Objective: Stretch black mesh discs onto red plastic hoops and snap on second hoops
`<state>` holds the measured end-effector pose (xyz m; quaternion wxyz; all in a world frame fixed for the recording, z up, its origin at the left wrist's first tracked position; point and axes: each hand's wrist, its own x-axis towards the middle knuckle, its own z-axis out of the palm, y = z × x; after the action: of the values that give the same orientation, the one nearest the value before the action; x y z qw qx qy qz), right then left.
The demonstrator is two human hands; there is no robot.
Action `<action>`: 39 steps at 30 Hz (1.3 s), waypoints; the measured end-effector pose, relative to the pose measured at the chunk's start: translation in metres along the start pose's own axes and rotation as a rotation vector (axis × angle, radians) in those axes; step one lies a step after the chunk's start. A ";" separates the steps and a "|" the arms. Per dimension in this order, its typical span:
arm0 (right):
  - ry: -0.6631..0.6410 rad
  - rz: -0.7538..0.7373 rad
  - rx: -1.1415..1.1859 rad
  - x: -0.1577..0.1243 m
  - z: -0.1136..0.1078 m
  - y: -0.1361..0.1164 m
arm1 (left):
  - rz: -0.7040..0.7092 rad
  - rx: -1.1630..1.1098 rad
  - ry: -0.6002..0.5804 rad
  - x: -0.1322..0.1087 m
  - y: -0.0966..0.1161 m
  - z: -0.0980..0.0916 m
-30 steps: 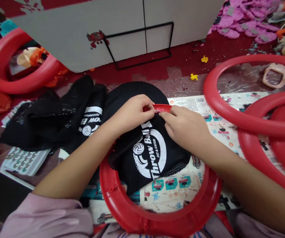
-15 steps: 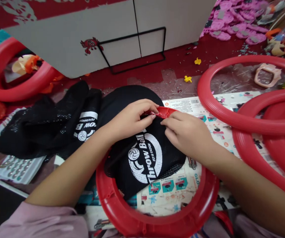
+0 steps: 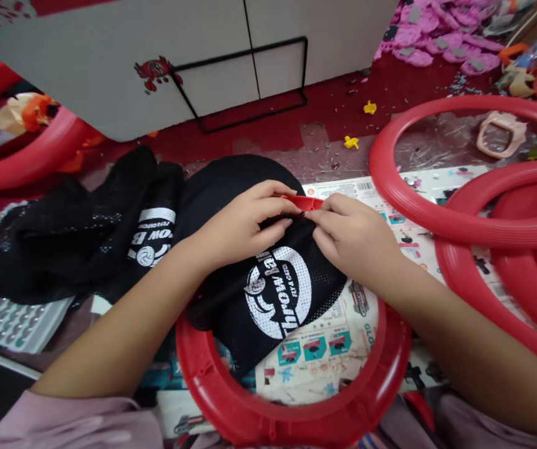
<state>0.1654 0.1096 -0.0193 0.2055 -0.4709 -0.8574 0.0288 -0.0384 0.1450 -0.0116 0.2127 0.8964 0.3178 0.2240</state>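
"So, where is the red ring (image 3: 291, 419)?"

"At the lower middle of the frame, its hollow side up, with a black cloth (image 3: 275, 284) lying across its far part. White lettering, partly folded, runs over the cloth."

"And the hands?"

"Both are at the ring's far rim, near the centre. The left hand (image 3: 249, 227) is narrow, thumb and fingers pinching the cloth's edge there. The right hand (image 3: 355, 240) is closed around the rim just beside it, fingertips touching the cloth."

"What lies around them?"

"A printed sheet (image 3: 315, 352) shows through the ring. More red rings (image 3: 459, 232) overlap at the right of the frame. Another black cloth (image 3: 85, 231) is bunched at the left, above a tray of small shiny pieces (image 3: 20, 324). Two yellow pieces (image 3: 351, 143) sit above centre, and pink pieces (image 3: 436, 34) are heaped at the upper right."
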 end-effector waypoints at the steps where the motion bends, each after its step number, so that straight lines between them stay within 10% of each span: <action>1: 0.004 -0.004 -0.006 0.000 0.000 0.000 | 0.010 0.007 0.002 0.000 -0.001 0.001; 39: -0.051 0.018 -0.111 0.006 0.007 0.000 | -0.007 0.095 -0.020 0.001 -0.006 0.007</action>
<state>0.1595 0.1154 -0.0238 0.1566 -0.4886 -0.8583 -0.0050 -0.0373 0.1481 -0.0202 0.1739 0.9067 0.3290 0.1987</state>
